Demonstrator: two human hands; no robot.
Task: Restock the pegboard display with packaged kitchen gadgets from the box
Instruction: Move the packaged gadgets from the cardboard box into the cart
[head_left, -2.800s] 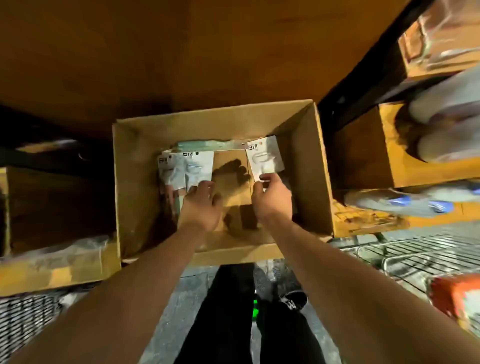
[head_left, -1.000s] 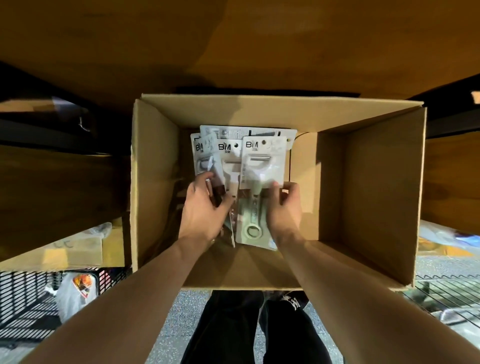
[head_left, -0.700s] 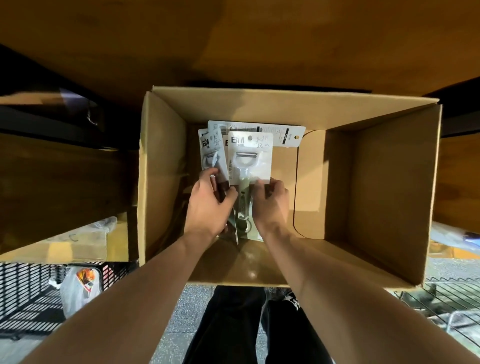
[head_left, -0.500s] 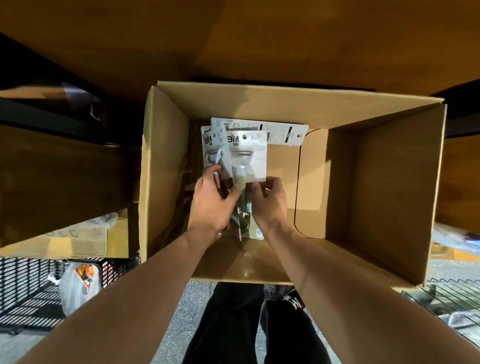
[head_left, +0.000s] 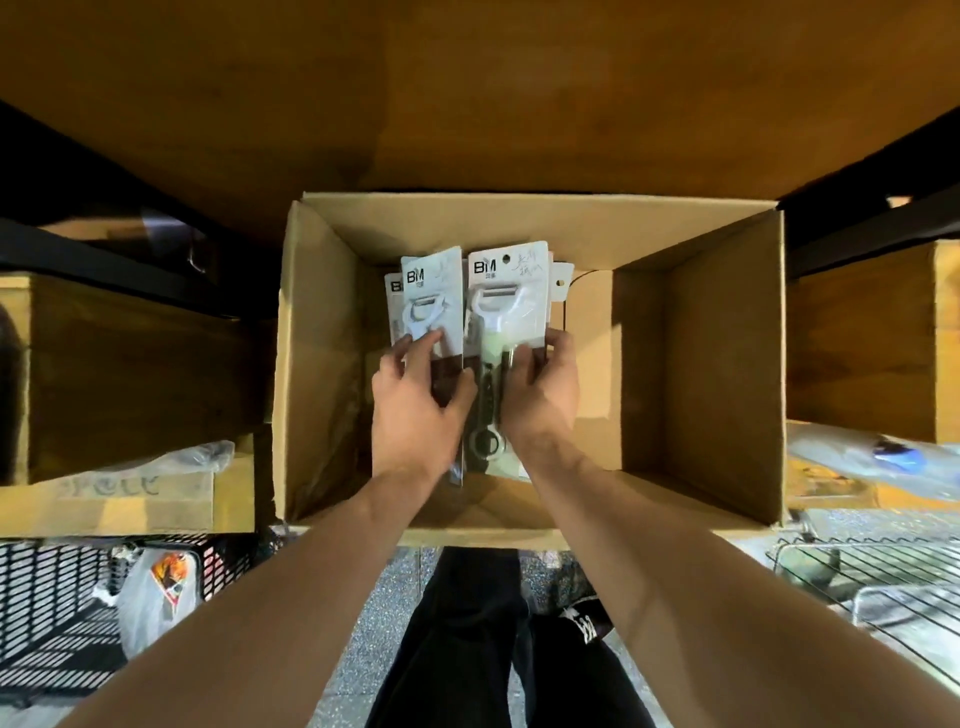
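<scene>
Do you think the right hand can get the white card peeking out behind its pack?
Probably yes: the white card sticks out uncovered just beyond the right hand, in the open box. But that hand grips a peeler pack.

A brown wooden board (head_left: 467, 93) stretches beyond the open cardboard box (head_left: 701, 364) (whether it runs underneath cannot be told). Left of the box stands a second carton (head_left: 130, 374), and right of it a third carton (head_left: 872, 338). Below the box lies speckled grey floor (head_left: 363, 670).
</scene>
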